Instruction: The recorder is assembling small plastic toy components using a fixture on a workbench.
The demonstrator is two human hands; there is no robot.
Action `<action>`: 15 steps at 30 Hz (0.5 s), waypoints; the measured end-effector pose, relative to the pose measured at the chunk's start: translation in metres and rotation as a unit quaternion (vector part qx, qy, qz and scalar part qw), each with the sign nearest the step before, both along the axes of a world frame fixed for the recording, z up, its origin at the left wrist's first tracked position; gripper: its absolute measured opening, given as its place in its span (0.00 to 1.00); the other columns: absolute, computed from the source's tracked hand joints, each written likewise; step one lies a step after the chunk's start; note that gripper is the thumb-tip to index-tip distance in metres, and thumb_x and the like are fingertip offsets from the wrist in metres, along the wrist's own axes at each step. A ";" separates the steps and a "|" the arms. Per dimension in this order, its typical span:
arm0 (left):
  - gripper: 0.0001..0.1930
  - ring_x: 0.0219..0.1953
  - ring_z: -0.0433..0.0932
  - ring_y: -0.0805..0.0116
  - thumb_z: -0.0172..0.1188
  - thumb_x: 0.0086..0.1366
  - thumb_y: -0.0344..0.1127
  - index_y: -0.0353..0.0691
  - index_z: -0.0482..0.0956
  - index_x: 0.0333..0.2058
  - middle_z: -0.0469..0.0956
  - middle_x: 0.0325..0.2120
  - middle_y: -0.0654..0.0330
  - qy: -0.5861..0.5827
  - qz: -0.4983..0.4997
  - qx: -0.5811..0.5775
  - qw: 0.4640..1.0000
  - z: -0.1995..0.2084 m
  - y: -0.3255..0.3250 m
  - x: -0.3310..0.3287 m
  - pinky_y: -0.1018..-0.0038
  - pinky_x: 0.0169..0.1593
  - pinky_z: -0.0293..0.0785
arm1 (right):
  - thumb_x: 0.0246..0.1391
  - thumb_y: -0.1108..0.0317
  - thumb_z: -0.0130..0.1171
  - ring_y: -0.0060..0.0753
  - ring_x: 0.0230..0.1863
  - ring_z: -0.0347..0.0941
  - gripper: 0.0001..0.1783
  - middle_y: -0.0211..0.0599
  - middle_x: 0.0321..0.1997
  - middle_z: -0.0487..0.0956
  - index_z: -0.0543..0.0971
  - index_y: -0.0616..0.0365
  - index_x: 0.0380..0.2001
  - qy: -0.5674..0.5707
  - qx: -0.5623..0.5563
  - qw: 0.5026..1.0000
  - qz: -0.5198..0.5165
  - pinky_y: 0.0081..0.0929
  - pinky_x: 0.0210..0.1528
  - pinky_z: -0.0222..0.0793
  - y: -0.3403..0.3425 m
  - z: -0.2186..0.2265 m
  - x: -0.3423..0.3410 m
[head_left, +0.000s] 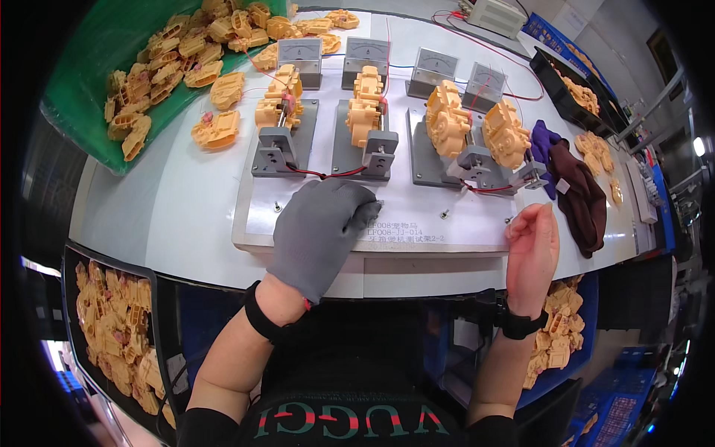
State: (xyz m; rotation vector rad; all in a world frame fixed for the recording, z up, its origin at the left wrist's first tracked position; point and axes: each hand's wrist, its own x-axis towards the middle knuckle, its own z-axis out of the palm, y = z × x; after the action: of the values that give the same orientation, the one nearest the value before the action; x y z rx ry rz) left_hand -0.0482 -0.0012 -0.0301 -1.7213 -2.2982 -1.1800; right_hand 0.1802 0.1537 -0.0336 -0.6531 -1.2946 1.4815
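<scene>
My left hand (pixel 320 235), in a grey glove, rests on the white board (pixel 417 201) with its fingers curled; whatever they hold is hidden. My bare right hand (pixel 532 249) is at the board's right edge, fingers bent together beside a small toggle switch (pixel 509 220); whether they grip anything is unclear. Ahead stand several grey test fixtures (pixel 320 141), each bearing a yellow plastic gearbox (pixel 366 108). Red wires (pixel 342 174) join the fixtures in pairs. More toggle switches (pixel 445 214) stick up from the board. Behind are several analog panel meters (pixel 434 68).
A green bin (pixel 82 104) of gearboxes leans at the far left. Loose gearboxes (pixel 216 130) lie beside it. Dark cloth and a purple glove (pixel 546 145) lie at the right, near a black tray (pixel 558 93). Crates (pixel 153 298) of gearboxes sit below the table edge.
</scene>
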 end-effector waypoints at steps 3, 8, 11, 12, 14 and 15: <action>0.07 0.34 0.75 0.55 0.63 0.58 0.35 0.38 0.81 0.31 0.79 0.30 0.57 -0.014 -0.005 -0.020 1.000 0.003 -0.002 -0.001 0.64 0.41 0.70 | 0.68 0.57 0.45 0.17 0.29 0.63 0.17 0.26 0.27 0.70 0.73 0.59 0.31 0.018 -0.016 1.000 -0.001 0.18 0.35 0.61 -0.001 0.000 0.003; 0.06 0.34 0.77 0.60 0.62 0.59 0.30 0.38 0.81 0.36 0.79 0.30 0.56 -0.144 -0.084 0.095 0.981 0.006 -0.014 0.000 0.70 0.39 0.72 | 0.68 0.58 0.46 0.16 0.29 0.64 0.16 0.26 0.28 0.70 0.73 0.58 0.31 0.021 -0.033 0.999 -0.021 0.17 0.34 0.61 -0.004 0.002 0.006; 0.06 0.35 0.73 0.77 0.57 0.65 0.26 0.36 0.78 0.40 0.76 0.32 0.65 -0.260 0.038 0.171 0.949 0.000 -0.041 -0.017 0.79 0.41 0.70 | 0.67 0.61 0.46 0.16 0.30 0.65 0.14 0.26 0.29 0.72 0.74 0.59 0.33 0.019 -0.039 0.999 -0.015 0.17 0.35 0.63 -0.002 -0.001 0.005; 0.08 0.36 0.73 0.78 0.54 0.67 0.27 0.34 0.77 0.43 0.76 0.33 0.66 -0.312 0.061 0.214 0.924 -0.003 -0.048 -0.027 0.79 0.41 0.69 | 0.67 0.61 0.47 0.16 0.30 0.66 0.14 0.26 0.30 0.72 0.74 0.59 0.34 0.015 -0.043 0.999 0.002 0.16 0.36 0.63 0.002 -0.003 0.006; 0.13 0.35 0.70 0.79 0.50 0.71 0.35 0.33 0.77 0.46 0.75 0.32 0.66 -0.276 0.116 0.265 0.916 -0.003 -0.058 -0.050 0.80 0.43 0.67 | 0.67 0.59 0.48 0.16 0.31 0.67 0.15 0.25 0.29 0.73 0.76 0.59 0.34 0.007 -0.046 0.999 0.007 0.16 0.37 0.64 0.004 0.001 0.001; 0.14 0.33 0.68 0.79 0.49 0.72 0.37 0.34 0.77 0.45 0.75 0.31 0.67 -0.303 0.130 0.282 0.901 -0.003 -0.058 -0.055 0.81 0.43 0.66 | 0.67 0.59 0.48 0.16 0.31 0.67 0.15 0.25 0.29 0.73 0.76 0.59 0.33 -0.002 -0.044 0.999 0.004 0.16 0.37 0.64 0.002 0.003 0.000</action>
State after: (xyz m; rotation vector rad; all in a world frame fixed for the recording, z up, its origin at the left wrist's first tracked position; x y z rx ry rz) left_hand -0.1034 -0.0589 -0.0327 -0.8908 -2.0033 -2.2542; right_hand 0.1798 0.1555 -0.0303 -0.7106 -1.2415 1.5509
